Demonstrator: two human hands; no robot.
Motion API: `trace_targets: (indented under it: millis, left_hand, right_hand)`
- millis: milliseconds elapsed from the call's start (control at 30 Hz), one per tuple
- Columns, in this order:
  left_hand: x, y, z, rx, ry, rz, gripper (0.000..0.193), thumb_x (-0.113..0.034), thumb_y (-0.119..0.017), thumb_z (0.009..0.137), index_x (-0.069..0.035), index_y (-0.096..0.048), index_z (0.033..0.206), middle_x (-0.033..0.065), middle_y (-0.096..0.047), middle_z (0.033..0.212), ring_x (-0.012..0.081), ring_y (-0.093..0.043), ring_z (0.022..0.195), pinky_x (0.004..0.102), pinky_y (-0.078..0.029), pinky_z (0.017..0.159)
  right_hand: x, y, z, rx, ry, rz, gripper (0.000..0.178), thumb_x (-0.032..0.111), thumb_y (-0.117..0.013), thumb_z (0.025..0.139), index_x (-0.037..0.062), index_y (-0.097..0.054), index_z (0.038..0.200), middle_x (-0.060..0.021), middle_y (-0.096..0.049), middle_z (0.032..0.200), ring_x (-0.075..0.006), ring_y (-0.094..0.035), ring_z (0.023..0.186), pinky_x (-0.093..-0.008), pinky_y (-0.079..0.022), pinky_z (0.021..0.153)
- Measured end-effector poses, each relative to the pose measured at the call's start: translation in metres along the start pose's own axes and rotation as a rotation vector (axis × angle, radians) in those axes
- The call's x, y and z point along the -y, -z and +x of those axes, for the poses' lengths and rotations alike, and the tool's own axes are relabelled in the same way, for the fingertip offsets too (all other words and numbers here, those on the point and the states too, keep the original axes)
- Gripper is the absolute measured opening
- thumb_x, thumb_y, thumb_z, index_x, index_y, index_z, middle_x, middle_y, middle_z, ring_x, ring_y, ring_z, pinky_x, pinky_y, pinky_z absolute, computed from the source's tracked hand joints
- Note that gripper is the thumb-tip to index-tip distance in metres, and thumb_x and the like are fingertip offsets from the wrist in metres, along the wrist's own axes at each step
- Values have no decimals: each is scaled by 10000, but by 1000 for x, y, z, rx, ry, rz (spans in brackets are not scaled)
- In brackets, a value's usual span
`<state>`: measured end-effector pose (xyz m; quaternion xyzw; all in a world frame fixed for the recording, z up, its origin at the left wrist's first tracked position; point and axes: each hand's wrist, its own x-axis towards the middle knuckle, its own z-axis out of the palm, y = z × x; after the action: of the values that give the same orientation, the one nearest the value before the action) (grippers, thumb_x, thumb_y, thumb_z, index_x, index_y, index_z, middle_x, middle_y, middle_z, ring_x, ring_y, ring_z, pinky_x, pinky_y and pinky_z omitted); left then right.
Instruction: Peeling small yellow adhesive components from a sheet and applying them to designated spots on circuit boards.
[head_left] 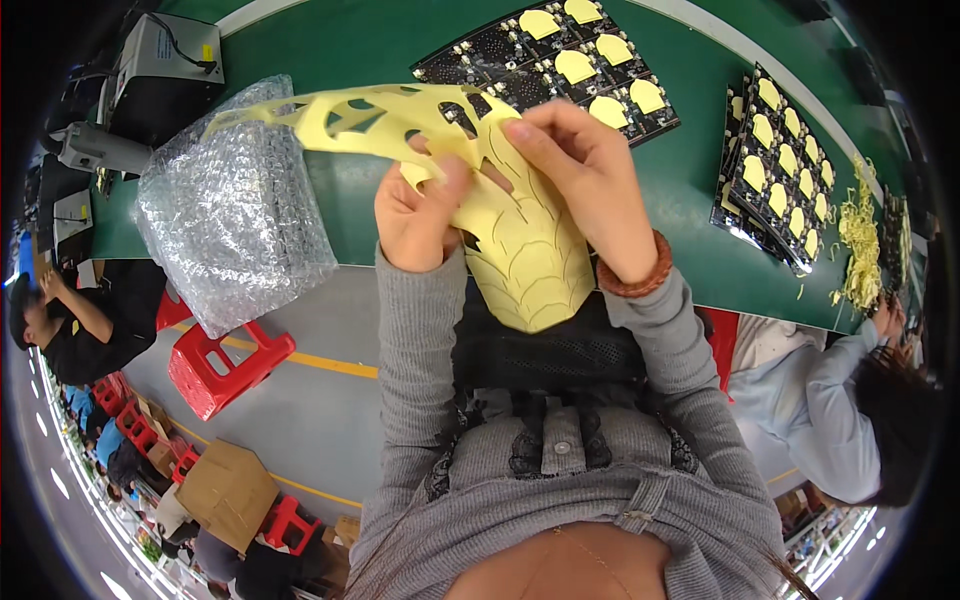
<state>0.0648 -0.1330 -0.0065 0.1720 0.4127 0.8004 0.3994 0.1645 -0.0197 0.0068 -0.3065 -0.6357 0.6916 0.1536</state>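
A floppy yellow die-cut sheet (530,255) is spread between my hands above the near edge of the table. Curved cut lines mark its lower part, while the strip stretching left has several openings where pieces are gone. My left hand (425,205) grips the sheet near its middle, the thumb over it and blurred. My right hand (590,180) pinches its upper right edge between thumb and fingers; the fingertips are partly hidden. Just beyond lies a black circuit board panel (520,75) bearing several yellow arch-shaped pieces.
Clear bubble wrap (235,205) lies at the left of the green table (670,200). At right are stacked circuit board panels (780,165) and a heap of yellow scrap strips (860,240). A red stool (225,360) stands at lower left. People sit on both sides.
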Motion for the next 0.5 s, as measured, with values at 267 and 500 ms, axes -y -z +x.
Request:
trace_targets:
  millis: [267, 500]
  left_hand:
    - [5, -9, 1, -370, -150, 315, 224, -214, -595, 839, 9, -598, 865, 4, -567, 697, 38, -466, 604, 165, -353, 534]
    - [2, -11, -1, -387, -209, 382, 235, -214, -609, 831, 19, -619, 857, -8, -560, 689, 31, -446, 611, 163, -342, 542]
  right_hand:
    - [10, -11, -20, -481, 724, -648, 391, 42, -711, 665, 23, -515, 1002, -77, -529, 965, -160, -491, 867, -272, -395, 761]
    - [15, -19, -35, -372, 659, -439, 531, -14, -710, 645, 9, -418, 1088, -78, -534, 965, -145, -483, 863, -267, -386, 774]
